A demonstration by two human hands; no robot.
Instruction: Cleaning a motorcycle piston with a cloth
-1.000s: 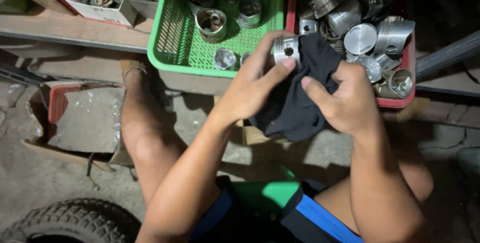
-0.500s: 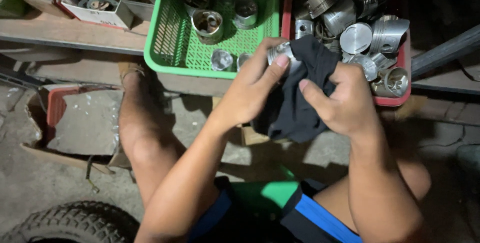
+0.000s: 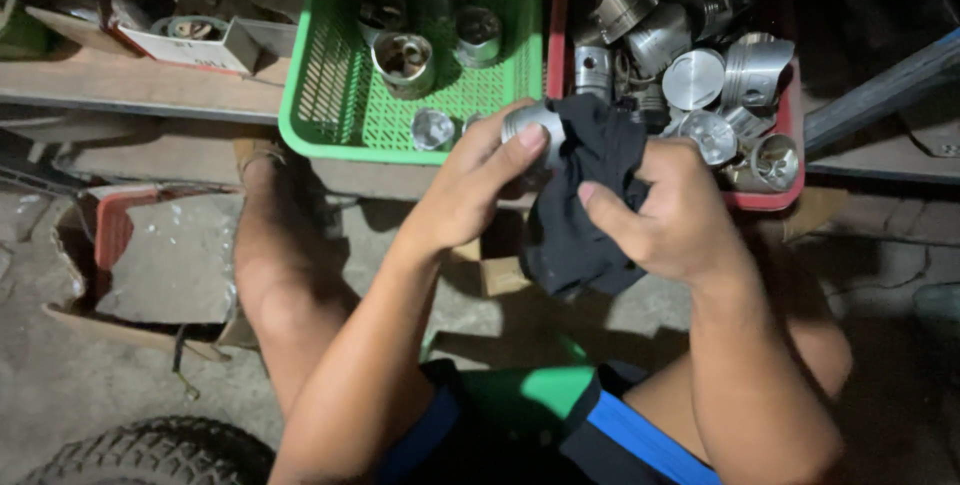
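My left hand [image 3: 470,190] grips a shiny metal piston [image 3: 533,123], thumb across its side. Against that piston my right hand [image 3: 665,213] presses a dark cloth [image 3: 580,215], which hangs down between the two hands. Both hands sit just in front of a green plastic basket [image 3: 330,95] holding several pistons and a red crate [image 3: 775,200] piled with more metal pistons. Part of the held piston is hidden under the cloth.
A wooden ledge [image 3: 130,85] carries the basket, the crate and a small cardboard box [image 3: 195,42]. A red tray with a grey slab [image 3: 150,265] lies on the concrete floor at left. A tyre [image 3: 150,455] shows at the bottom left. My bare knees flank the hands.
The piston has turned a little in my left hand and the cloth has shifted over it. Both hands stay in the same place in front of the crates.
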